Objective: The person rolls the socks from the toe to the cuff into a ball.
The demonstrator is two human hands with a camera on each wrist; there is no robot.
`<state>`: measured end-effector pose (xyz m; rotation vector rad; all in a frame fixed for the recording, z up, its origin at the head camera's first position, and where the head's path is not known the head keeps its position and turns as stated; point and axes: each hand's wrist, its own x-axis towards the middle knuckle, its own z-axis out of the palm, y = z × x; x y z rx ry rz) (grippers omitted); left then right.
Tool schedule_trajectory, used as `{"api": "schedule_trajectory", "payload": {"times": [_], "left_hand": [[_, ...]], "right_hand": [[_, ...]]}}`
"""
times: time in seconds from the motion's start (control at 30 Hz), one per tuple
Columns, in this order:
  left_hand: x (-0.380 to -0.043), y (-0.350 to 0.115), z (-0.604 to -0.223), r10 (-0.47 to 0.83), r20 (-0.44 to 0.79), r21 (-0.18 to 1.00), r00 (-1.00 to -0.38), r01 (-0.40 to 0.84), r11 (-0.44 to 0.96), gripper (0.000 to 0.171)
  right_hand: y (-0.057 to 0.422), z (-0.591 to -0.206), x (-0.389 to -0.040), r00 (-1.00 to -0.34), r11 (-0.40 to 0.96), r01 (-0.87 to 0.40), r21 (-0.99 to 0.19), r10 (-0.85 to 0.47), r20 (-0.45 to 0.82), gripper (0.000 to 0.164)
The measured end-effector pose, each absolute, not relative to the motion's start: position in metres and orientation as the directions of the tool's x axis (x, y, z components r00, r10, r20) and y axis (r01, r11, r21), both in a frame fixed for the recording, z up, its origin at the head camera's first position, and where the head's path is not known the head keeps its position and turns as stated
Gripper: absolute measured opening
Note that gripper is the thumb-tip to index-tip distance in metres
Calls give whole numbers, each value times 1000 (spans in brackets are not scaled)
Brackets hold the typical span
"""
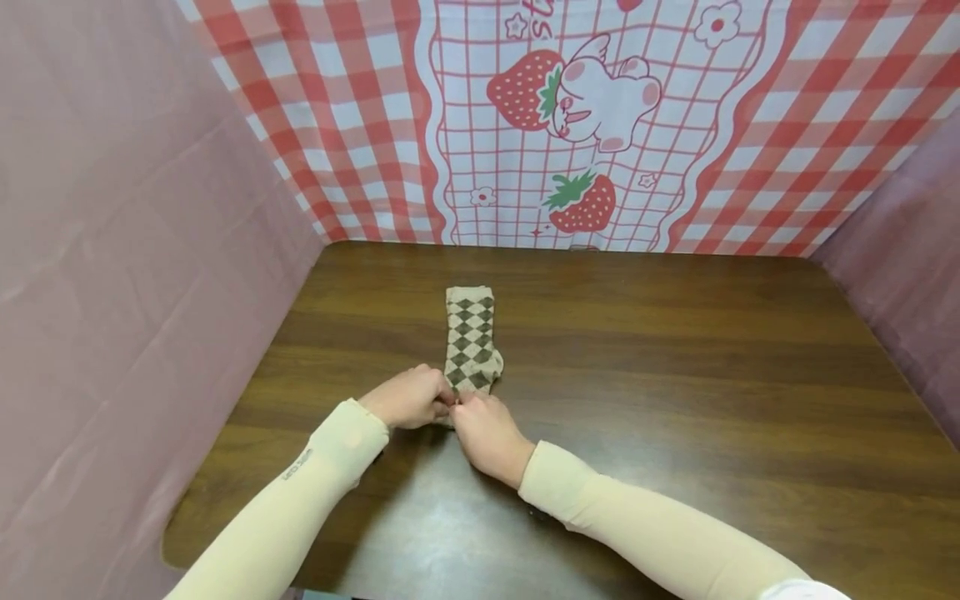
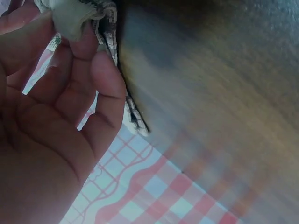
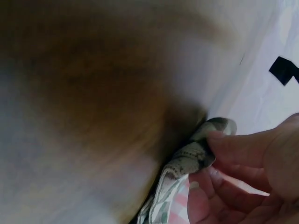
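Observation:
A cream sock [image 1: 470, 329] with a dark diamond pattern lies lengthwise on the table, cuff toward the back wall and heel bulging to the right. At its near, toe end, the left hand [image 1: 412, 397] and right hand [image 1: 487, 429] meet, fingertips almost together. In the left wrist view, thumb and fingers pinch the cream toe fabric [image 2: 70, 18], which is bunched up. The right wrist view has the right hand's thumb and fingers gripping a curled-over edge of the sock [image 3: 189, 158], raised off the table. The fingers hide part of the toe.
The brown wooden table [image 1: 675, 375] extends well to the right of the hands. A red-and-white checked cloth [image 1: 360, 108] with strawberries hangs along its back edge. Pinkish cloth walls [image 1: 135, 208] stand at both sides.

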<state>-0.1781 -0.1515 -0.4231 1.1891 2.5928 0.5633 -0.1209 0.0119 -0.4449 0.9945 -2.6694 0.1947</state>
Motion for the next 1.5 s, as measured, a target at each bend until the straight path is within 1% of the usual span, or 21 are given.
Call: {"api": "schedule_trajectory", "payload": {"times": [0.1,0.2,0.3,0.43,0.5,0.6,0.77,0.9,1.1,1.17,1.37,1.5], "left_hand": [[-176,-155,-424,745,-22,453,-667,657,603,24],[-171,-157,-426,701,13,453,-713,630,632,20],[-165,-159,-428,681,70,420,-729,641,642,17],[-160,-158,-430,687,139,318,-713,689,651,12],[-158,-159,-430,690,149,262,-709,701,663,12],[-158,-159,-431,701,170,215,-693,720,660,11],[-159,-158,-432,721,188,201,-667,745,636,13],[-159,-158,-433,724,164,210,-670,741,638,11],[-161,-159,-434,721,157,231,-675,735,638,11],[-161,-158,-433,721,140,238,-678,730,640,12],[-163,-155,-427,713,57,233,-699,704,671,8],[-165,-153,-425,691,14,231,-722,675,701,14]], "right_hand": [[12,-445,-126,-699,733,-680,-9,-645,307,11],[13,-444,-130,-678,707,-707,-7,-675,291,14],[15,-443,-135,-669,683,-729,-47,-697,259,17],[18,-440,-140,-689,675,-724,-142,-697,200,21],[19,-439,-142,-700,672,-714,-196,-694,169,21],[21,-437,-147,-699,649,-706,-281,-702,136,20],[23,-436,-154,-699,619,-685,-385,-707,107,24],[23,-435,-158,-700,620,-675,-400,-710,79,27],[22,-435,-157,-701,620,-679,-392,-706,97,27],[22,-436,-154,-708,634,-682,-366,-698,110,26],[19,-439,-140,-734,708,-678,-196,-648,203,12],[16,-440,-132,-743,746,-655,-122,-606,282,10]]}}
